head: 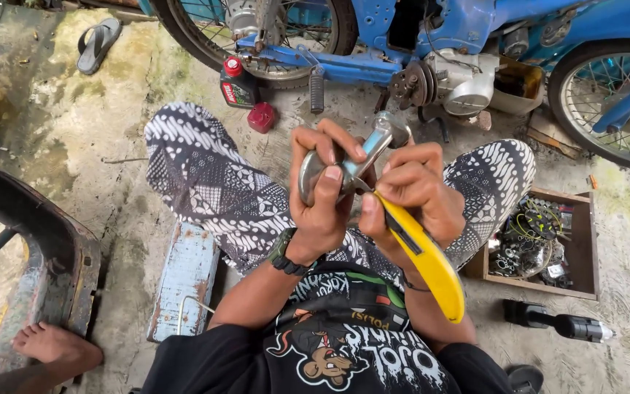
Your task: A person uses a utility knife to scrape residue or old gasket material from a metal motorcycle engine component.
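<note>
Metal part (344,164), shiny and curved, held up over the lap. Gripped tight in the left hand (326,193). Yellow knife (421,255) squeezed in the right hand (417,190), tip touching the metal part. Blue motorbike (439,44) close in front. Wooden box (585,248) of bits at the right. Black bottle (236,84) near the back wheel.

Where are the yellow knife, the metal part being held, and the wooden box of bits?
yellow knife (432,266), head view, middle of its handle
metal part (382,138), head view, its shiny arm
wooden box (589,244), head view, right wall
</note>
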